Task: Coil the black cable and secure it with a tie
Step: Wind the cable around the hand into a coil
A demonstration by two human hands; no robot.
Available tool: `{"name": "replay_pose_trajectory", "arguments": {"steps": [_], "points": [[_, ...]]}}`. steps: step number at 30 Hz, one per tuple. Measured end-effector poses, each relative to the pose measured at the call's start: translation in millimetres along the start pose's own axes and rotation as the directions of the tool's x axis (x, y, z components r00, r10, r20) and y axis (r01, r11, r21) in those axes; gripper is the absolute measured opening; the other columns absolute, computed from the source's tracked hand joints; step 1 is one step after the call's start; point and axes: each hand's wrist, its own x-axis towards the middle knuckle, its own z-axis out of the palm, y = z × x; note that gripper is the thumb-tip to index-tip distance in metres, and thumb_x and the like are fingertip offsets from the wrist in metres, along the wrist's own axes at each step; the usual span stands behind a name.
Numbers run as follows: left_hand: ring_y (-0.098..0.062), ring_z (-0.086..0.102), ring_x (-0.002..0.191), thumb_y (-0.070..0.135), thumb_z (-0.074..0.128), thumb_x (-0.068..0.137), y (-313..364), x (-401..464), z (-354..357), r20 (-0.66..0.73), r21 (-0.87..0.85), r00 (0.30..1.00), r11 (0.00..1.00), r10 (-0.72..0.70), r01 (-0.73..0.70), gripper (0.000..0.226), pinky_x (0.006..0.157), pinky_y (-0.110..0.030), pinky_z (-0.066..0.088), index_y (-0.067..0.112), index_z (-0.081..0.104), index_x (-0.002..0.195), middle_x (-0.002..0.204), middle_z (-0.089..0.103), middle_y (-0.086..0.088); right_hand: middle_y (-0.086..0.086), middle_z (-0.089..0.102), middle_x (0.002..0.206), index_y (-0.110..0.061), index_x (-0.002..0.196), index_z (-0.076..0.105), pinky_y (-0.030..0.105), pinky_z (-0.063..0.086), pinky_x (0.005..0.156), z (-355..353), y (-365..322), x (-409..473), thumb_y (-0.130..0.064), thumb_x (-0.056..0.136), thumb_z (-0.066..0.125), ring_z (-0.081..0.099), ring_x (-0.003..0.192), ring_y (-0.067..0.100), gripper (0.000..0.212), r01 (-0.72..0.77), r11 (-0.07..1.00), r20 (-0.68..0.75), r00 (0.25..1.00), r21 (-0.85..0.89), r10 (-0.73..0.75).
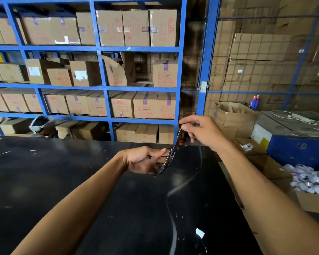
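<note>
While your left hand (145,160) grips a few finished loops of the cable (170,157) above the black table (63,172), your right hand (201,131) stands up and to the right of it, thumb and forefinger pinched shut on the strand, the other fingers loosely curled. Between the two hands the cable runs as a short steep line, from the pinch down and left to the coil at your left fingertips. The loops stand roughly on edge, seen nearly side-on, closed inside your left fist. A long free tail trails over the tabletop toward you, slack and curving. The next loop likely turns on that diagonal: your right hand must carry its strand down and left onto the coil. No tie is visible.
</note>
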Motion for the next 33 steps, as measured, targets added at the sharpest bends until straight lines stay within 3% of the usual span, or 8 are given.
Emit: {"name": "replay_pose_trajectory", "arguments": {"steps": [5,9,11,13,16,21,27,33], "points": [[-0.042,0.021,0.148,0.037,0.031,0.104,12,-13,8,0.199,-0.137,0.956,0.972,0.215,-0.19,0.053,0.12,-0.057,0.016,0.022,0.033,0.155,0.163,0.028,-0.012,-0.01,0.076,0.097,-0.033,0.093,0.077,0.023,0.046,0.072,16,23,2,-0.022,0.09,0.074,0.065,0.084,0.003,0.012,-0.043,0.991,-0.162,0.985,0.124,0.063],[-0.048,0.011,0.147,0.037,0.036,0.103,33,-18,13,0.257,-0.313,0.869,0.887,0.422,-0.338,0.055,0.117,-0.063,0.006,0.022,0.03,0.155,0.164,0.013,-0.019,0.004,0.071,0.084,-0.032,0.099,0.077,0.025,0.033,0.046,55,54,-19,-0.023,0.095,0.068,0.045,0.049,0.009,0.013,-0.173,0.942,-0.017,0.982,0.288,0.186],[-0.049,0.002,0.146,0.036,0.031,0.103,44,-18,11,0.217,-0.362,0.832,0.833,0.511,-0.417,0.053,0.116,-0.064,0.003,0.027,0.031,0.155,0.165,0.016,-0.017,0.004,0.067,0.077,-0.027,0.113,0.076,0.024,0.037,0.046,73,65,-35,-0.027,0.097,0.066,0.046,0.048,0.01,0.019,-0.172,0.946,0.07,0.985,0.275,0.159],[-0.048,0.018,0.143,0.037,0.034,0.103,50,-16,3,0.133,-0.363,0.83,0.806,0.542,-0.468,0.051,0.114,-0.063,0.011,0.028,0.036,0.152,0.165,0.017,-0.015,0.003,0.065,0.073,-0.029,0.114,0.077,0.022,0.039,0.046,82,64,-51,-0.032,0.099,0.063,0.049,0.05,0.011,0.021,-0.166,0.952,0.156,0.979,0.258,0.128],[-0.039,0.046,0.129,0.04,0.035,0.101,48,-18,-14,-0.048,-0.409,0.848,0.765,0.527,-0.498,0.047,0.107,-0.058,0.033,0.028,0.044,0.146,0.162,0.028,-0.013,0.003,0.061,0.064,-0.024,0.103,0.079,0.021,0.036,0.043,80,55,-66,-0.031,0.099,0.063,0.047,0.047,0.011,0.018,-0.162,0.965,0.208,0.971,0.204,0.119],[-0.024,0.049,0.089,0.04,0.051,0.097,22,-22,-44,-0.281,-0.306,0.873,0.825,0.399,-0.475,0.032,0.082,-0.039,0.039,0.023,0.057,0.123,0.134,0.05,-0.009,0.0,0.051,0.056,-0.013,0.094,0.077,0.019,0.029,0.039,48,32,-68,-0.026,0.096,0.067,0.039,0.04,0.006,0.017,-0.191,0.967,0.182,0.97,0.168,0.16],[-0.025,0.039,0.095,0.039,0.073,0.087,1,-14,-22,-0.118,-0.144,0.984,0.978,0.134,-0.151,0.039,0.086,-0.036,0.035,0.017,0.06,0.116,0.117,0.041,-0.01,-0.002,0.056,0.062,-0.016,0.095,0.076,0.021,0.03,0.04,18,-4,-32,-0.023,0.093,0.071,0.04,0.042,0.006,0.009,-0.148,0.986,0.139,0.981,0.073,0.137],[-0.037,0.036,0.127,0.041,0.04,0.103,1,-11,-1,0.105,0.002,0.994,1.0,0.031,-0.031,0.052,0.115,-0.051,0.025,0.013,0.046,0.147,0.154,0.042,-0.014,0.0,0.075,0.096,-0.026,0.092,0.075,0.018,0.037,0.044,12,-5,-2,-0.028,0.087,0.078,0.048,0.049,0.001,0.007,-0.031,0.999,-0.128,0.991,0.042,0.037]]}}
